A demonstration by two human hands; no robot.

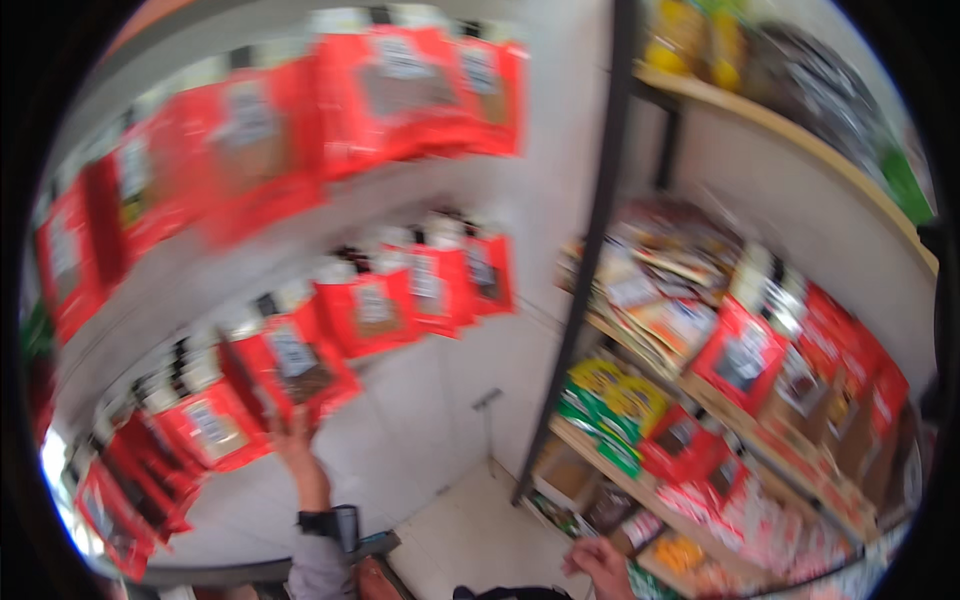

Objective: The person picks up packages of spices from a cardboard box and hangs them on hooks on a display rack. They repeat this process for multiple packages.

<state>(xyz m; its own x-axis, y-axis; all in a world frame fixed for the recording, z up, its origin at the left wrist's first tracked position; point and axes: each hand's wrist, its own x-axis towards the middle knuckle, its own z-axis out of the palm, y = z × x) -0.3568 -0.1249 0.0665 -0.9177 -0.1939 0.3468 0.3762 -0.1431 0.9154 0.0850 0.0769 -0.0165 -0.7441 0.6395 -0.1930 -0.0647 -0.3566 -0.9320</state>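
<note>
My left hand (298, 450), with a dark band on its wrist, is raised to the lower row of hanging red pouches. Its fingers are apart at the bottom edge of a red pouch (304, 371) with a clear window and a white label; blur hides whether they touch it. Beside it hangs another red pouch (212, 424) with pale contents. Low in the view, my right hand (600, 568) is loosely curled in front of the shelving, with nothing visible in it.
More red pouches (397, 82) hang in an upper row. At right stands a shelf rack with a dark upright (592, 247). It holds yellow and green packets (611, 409), flat packets (660, 300) and brown pouches (799, 390). A T-shaped handle (487, 400) leans by the wall.
</note>
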